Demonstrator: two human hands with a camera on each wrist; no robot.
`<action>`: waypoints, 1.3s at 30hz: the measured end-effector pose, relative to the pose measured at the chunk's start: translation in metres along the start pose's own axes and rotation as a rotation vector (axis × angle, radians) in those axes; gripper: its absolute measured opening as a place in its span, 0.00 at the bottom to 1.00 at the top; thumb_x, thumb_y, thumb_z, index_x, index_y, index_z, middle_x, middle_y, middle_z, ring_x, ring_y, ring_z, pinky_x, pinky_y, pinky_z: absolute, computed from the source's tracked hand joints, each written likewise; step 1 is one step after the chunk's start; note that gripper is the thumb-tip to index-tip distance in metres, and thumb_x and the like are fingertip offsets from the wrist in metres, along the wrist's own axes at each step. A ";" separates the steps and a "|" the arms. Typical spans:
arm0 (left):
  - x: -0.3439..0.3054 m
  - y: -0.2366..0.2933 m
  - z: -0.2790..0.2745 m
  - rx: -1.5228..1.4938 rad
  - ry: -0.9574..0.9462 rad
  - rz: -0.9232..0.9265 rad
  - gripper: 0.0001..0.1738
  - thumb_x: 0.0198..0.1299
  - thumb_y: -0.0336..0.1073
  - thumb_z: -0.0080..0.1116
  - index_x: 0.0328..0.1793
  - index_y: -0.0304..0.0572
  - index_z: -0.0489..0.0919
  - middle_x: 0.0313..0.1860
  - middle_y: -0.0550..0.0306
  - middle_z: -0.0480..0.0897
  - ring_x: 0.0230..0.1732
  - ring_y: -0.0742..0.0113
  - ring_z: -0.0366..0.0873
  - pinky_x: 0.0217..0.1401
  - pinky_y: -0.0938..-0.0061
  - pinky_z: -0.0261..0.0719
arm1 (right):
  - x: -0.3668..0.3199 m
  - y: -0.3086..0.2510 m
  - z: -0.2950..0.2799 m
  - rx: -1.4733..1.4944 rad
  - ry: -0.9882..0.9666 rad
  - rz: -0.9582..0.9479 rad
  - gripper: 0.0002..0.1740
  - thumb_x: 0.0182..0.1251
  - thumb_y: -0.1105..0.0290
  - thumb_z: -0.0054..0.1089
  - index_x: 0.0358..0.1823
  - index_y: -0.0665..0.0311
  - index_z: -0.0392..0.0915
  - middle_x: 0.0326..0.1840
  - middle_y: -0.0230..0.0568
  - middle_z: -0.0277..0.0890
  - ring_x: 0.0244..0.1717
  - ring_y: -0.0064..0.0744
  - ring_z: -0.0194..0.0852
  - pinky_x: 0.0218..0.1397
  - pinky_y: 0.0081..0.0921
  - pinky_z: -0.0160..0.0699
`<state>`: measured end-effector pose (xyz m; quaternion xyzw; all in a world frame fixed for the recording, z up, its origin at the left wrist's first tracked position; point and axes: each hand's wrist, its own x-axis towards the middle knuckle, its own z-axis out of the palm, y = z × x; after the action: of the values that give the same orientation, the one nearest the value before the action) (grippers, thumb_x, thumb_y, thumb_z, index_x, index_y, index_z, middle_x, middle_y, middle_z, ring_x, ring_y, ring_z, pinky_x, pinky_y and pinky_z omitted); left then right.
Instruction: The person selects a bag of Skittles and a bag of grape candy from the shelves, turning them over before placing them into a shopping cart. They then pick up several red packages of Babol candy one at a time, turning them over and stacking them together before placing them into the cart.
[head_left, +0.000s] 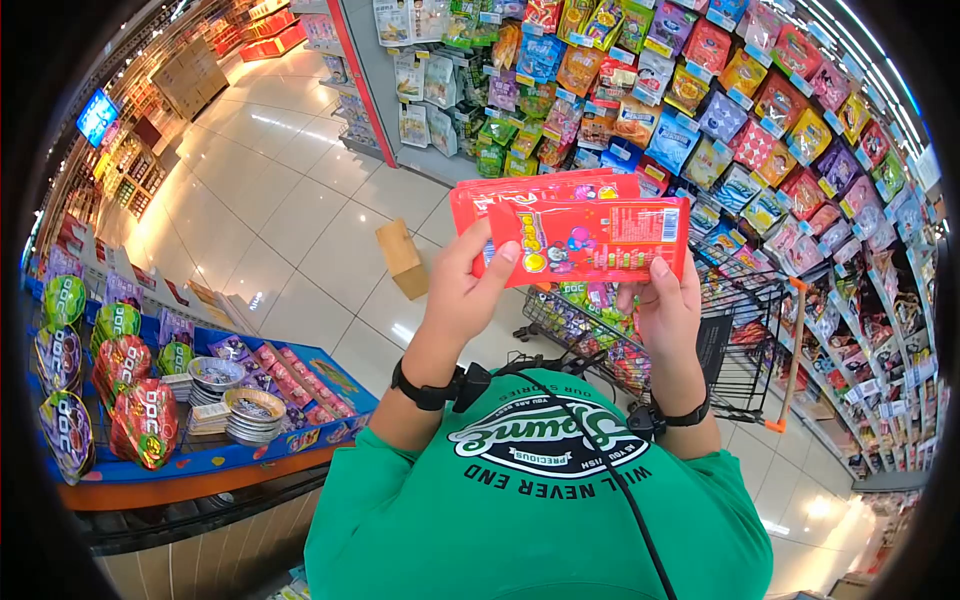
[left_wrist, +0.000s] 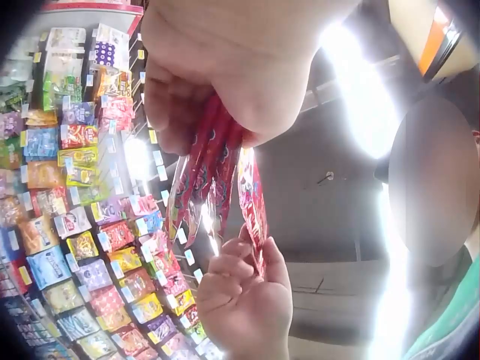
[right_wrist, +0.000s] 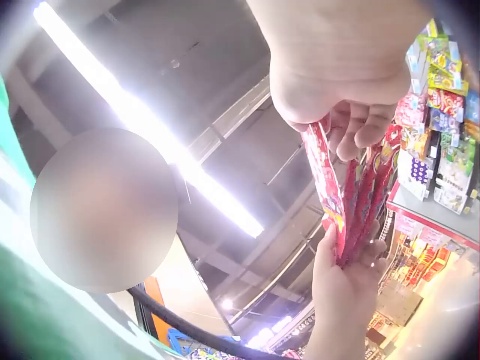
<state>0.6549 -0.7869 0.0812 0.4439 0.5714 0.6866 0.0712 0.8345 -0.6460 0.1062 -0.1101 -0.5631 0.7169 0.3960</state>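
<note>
A stack of flat red candy packets (head_left: 470, 205) is gripped at its left end by my left hand (head_left: 470, 280), thumb over the front packet. That front packet (head_left: 610, 240) shows a yellow logo, cartoon figures and a barcode. My right hand (head_left: 668, 305) pinches its lower right corner between thumb and fingers. From the left wrist, several packets (left_wrist: 206, 169) hang fanned apart under my left hand (left_wrist: 225, 67), with the right hand (left_wrist: 244, 300) on the nearest one. In the right wrist view, the front packet (right_wrist: 324, 176) stands apart from those behind it.
Below my hands stands a black wire shopping cart (head_left: 740, 330) with bagged goods inside. Racks of hanging candy bags (head_left: 680, 140) fill the right side. A blue-edged display counter (head_left: 340, 370) is at left. A cardboard box (head_left: 400, 258) lies on the tiled floor (head_left: 300, 240).
</note>
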 end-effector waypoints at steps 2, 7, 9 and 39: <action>-0.001 0.002 -0.004 -0.030 0.005 -0.012 0.15 0.65 0.35 0.56 0.55 0.34 0.77 0.43 0.50 0.83 0.44 0.64 0.80 0.49 0.72 0.74 | 0.002 -0.004 -0.001 -0.042 -0.013 0.019 0.17 0.71 0.67 0.54 0.56 0.68 0.69 0.40 0.39 0.80 0.24 0.23 0.74 0.25 0.19 0.71; -0.002 0.002 -0.009 -0.074 0.030 0.083 0.17 0.66 0.35 0.54 0.56 0.33 0.77 0.44 0.50 0.83 0.43 0.66 0.79 0.48 0.73 0.75 | -0.001 -0.008 0.004 -0.122 -0.016 -0.024 0.17 0.69 0.68 0.56 0.55 0.67 0.69 0.39 0.38 0.79 0.26 0.21 0.75 0.28 0.17 0.72; -0.003 0.002 -0.011 -0.054 0.026 0.097 0.17 0.66 0.36 0.54 0.56 0.33 0.77 0.44 0.50 0.83 0.42 0.65 0.80 0.47 0.73 0.75 | -0.002 -0.013 0.005 -0.153 -0.011 -0.050 0.17 0.68 0.68 0.56 0.55 0.67 0.69 0.39 0.37 0.79 0.27 0.20 0.75 0.29 0.17 0.73; 0.001 -0.007 0.012 0.051 0.000 0.325 0.22 0.61 0.34 0.61 0.62 0.39 0.75 0.52 0.41 0.80 0.48 0.55 0.82 0.50 0.67 0.80 | 0.009 0.014 0.037 -0.133 -0.378 0.356 0.17 0.68 0.64 0.61 0.52 0.66 0.73 0.36 0.37 0.80 0.29 0.23 0.79 0.26 0.19 0.76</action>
<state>0.6598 -0.7753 0.0747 0.5321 0.5092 0.6744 -0.0522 0.7999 -0.6675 0.1095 -0.0974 -0.6446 0.7446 0.1436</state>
